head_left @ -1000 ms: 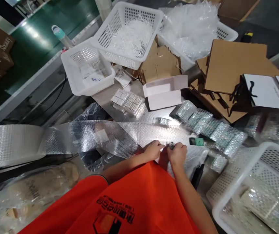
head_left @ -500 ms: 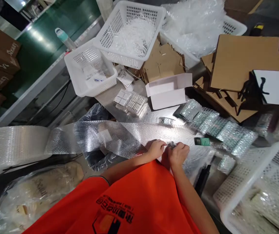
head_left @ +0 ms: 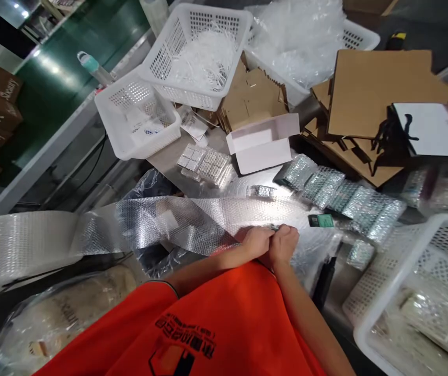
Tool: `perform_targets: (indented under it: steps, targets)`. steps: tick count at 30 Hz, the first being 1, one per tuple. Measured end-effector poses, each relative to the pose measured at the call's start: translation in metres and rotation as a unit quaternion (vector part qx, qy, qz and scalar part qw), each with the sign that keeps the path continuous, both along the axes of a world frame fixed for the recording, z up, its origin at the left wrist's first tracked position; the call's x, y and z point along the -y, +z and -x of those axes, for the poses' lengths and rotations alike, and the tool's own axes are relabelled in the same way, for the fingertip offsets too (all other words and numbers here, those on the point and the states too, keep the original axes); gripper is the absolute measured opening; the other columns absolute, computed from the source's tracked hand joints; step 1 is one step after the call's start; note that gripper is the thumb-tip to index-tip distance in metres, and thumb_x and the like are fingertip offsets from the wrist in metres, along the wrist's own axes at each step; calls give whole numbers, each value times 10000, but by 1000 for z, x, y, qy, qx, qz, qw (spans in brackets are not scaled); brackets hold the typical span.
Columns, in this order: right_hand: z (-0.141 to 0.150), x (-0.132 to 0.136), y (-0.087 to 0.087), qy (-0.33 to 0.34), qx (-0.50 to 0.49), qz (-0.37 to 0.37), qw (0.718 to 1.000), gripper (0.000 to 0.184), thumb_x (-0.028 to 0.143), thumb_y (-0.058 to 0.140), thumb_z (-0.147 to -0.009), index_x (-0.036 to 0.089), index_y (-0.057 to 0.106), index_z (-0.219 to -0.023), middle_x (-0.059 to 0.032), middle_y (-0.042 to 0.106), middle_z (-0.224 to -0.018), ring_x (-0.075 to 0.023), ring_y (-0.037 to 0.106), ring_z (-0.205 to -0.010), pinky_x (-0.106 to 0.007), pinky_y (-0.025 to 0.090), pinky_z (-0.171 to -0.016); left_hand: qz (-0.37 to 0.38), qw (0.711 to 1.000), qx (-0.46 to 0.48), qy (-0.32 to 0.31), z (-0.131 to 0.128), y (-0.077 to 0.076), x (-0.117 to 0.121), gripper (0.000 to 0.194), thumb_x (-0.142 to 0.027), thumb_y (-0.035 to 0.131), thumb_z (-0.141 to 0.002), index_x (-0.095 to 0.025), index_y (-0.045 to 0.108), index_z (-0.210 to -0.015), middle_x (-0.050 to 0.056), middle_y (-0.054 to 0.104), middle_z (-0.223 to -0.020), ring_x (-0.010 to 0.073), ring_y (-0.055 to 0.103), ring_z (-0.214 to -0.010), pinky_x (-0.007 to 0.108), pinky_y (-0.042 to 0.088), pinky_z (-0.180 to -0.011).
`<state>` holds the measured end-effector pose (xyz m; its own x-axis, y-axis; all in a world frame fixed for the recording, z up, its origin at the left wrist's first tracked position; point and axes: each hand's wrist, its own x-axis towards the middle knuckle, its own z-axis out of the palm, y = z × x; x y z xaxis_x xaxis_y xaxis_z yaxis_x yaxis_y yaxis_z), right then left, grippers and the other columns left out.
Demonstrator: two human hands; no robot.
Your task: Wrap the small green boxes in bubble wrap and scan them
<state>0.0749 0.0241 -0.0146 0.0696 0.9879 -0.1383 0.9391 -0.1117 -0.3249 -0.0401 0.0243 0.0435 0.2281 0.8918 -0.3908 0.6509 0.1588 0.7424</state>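
Note:
My left hand [head_left: 255,241] and my right hand [head_left: 285,244] are pressed together on the near edge of a long strip of bubble wrap [head_left: 192,222] that runs across the table from a roll [head_left: 20,248] at the left. Both hands pinch a small dark item [head_left: 274,227] wrapped in the bubble wrap; most of it is hidden by my fingers. A small green box [head_left: 321,221] lies just right of my right hand. A row of bubble-wrapped packets [head_left: 341,196] stretches to the right behind it.
White baskets stand at the back [head_left: 198,49], back left [head_left: 135,112] and near right [head_left: 415,292]. An open white box [head_left: 261,143], flat cardboard pieces [head_left: 368,94], a white paper bag [head_left: 435,130] and a blister-pack stack [head_left: 204,162] lie around.
My two hands have closed together over the small item; a second ago they were slightly apart with it showing between them. The view shifted slightly.

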Motion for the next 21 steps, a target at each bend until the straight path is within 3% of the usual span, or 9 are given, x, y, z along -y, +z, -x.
perform_targets:
  steps: [3, 8, 13, 17, 21]
  targets:
    - [2, 1, 6, 21, -5, 6, 1000, 205, 117, 347, -869, 166, 545, -884, -114, 499, -904, -258, 427, -858, -405, 368, -772, 10, 1000, -9, -5, 2, -2, 1, 261, -64, 487, -823, -184, 700, -732, 74, 721, -843, 219, 637, -810, 312, 488, -820]
    - [13, 9, 24, 111, -38, 27, 993, 170, 168, 448, -850, 166, 586, -949, -122, 545, -953, -258, 441, -865, -382, 366, -788, 47, 997, -55, 10, 10, -11, 10, 245, -102, 500, -828, -154, 737, -794, 98, 722, -808, 232, 647, -774, 338, 503, -795]
    - [4, 4, 32, 160, -81, 52, 982, 238, 182, 512, -790, 149, 587, -1014, -121, 591, -970, -250, 497, -893, -356, 401, -823, 53, 996, -73, 10, 15, -21, 8, 274, -130, 495, -864, -147, 769, -857, 106, 709, -991, 222, 631, -978, 311, 487, -915]
    - [-9, -9, 30, 144, -89, 84, 982, 211, 159, 501, -782, 181, 595, -970, -73, 610, -915, -220, 554, -871, -309, 438, -791, 66, 994, -85, 13, 21, -22, 8, 300, -181, 512, -880, -179, 772, -1030, 88, 691, -970, 227, 631, -955, 334, 510, -896]
    - [-11, -10, 30, 58, -35, 106, 992, 433, 330, 631, -790, 105, 564, -1154, -168, 597, -1064, -281, 567, -952, -364, 461, -813, 67, 993, -94, -4, 37, -21, 22, 358, -187, 506, -886, -202, 716, -1176, 74, 689, -1007, 208, 637, -926, 318, 521, -884]
